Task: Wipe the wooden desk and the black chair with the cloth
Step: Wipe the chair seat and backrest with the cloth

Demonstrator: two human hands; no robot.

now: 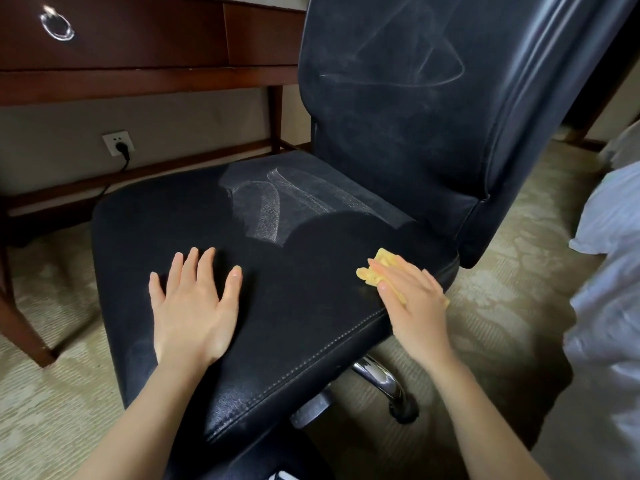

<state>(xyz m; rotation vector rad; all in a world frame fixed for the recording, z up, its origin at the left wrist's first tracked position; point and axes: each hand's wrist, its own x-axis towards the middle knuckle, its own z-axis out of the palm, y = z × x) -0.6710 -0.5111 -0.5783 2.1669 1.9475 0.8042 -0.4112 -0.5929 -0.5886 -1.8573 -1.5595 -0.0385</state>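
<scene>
1. Cloth (379, 271): yellow, bunched, on the right rear part of the black chair's seat (304, 299), near its right edge and just ahead of the backrest.
2. Right hand (412, 299): flat on top of the cloth with fingers straight, pressing it into the seat. Cloth shows past the fingertips and at the outer edge of the palm.
3. Left hand (194, 303): palm down on the left front of the seat, fingers spread and straight, holding nothing. Well apart from the cloth.
4. Seat surface: black leather-like, stitched seam along the front-right edge. Pale arc-shaped streaks at the rear centre; the zone around both hands looks darker and even.
5. Backrest (398, 109): upright, same black material, dusty haze with thin looping pale streaks across the upper part.
6. Chair base (381, 375): chrome leg below the seat's right front, black caster (403, 415) on the floor.
7. Wooden worktop (138, 46): dark reddish-brown, behind-left of the chair; only its front shows, with a drawer and a shiny metal ring pull (57, 27). Legs and low crossbars run below it.
8. Wall under the worktop: beige, white socket (117, 143) with a black plug in it and the cable dropping down.
9. Floor: pale patterned carpet (502, 306).
10. Right edge: white bedding (609, 237), rumpled, near the chair.
</scene>
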